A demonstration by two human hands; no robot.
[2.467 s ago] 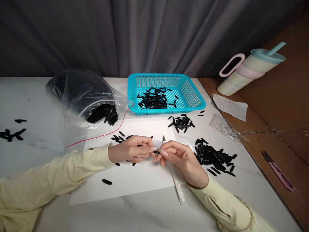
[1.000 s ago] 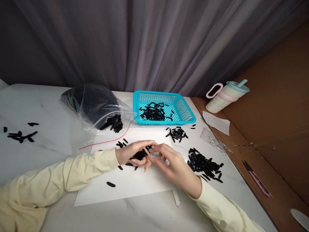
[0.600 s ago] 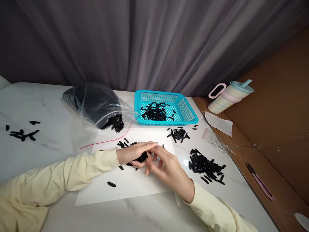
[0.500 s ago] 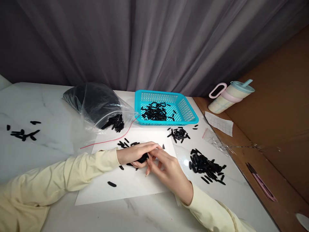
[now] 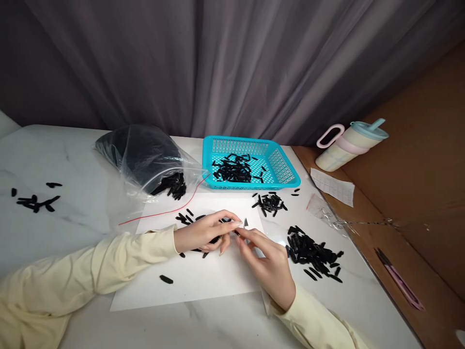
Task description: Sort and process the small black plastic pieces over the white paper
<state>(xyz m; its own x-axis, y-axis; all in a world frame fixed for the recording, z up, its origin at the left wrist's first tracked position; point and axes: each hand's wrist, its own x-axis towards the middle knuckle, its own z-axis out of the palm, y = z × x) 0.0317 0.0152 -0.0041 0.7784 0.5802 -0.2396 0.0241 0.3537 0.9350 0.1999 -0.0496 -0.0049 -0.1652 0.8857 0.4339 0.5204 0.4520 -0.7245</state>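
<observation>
Hands meet over a white sheet on a marble table. The left hand lies curled on the sheet, its fingers closed around a clutch of black pieces, with thumb and forefinger pinched at the tip beside the right hand. The right hand reaches in from the right, its fingertips drawn together at one small black piece just beside the left thumb; whether it grips that piece firmly cannot be told. A knife tip shows just above the two hands, and the rest of the knife is hidden under the right hand and wrist.

Loose black pieces lie on the sheet near the left wrist, one stray lying apart toward the near edge. A larger pile sits on the table right of the right hand, and a smaller pile lies between it and a blue basket that holds more pieces. A clear bag of the same pieces lies open left of the basket, a red strip along its mouth. A few pieces are scattered at the far left. A tumbler leans at the right edge, near a paper slip.
</observation>
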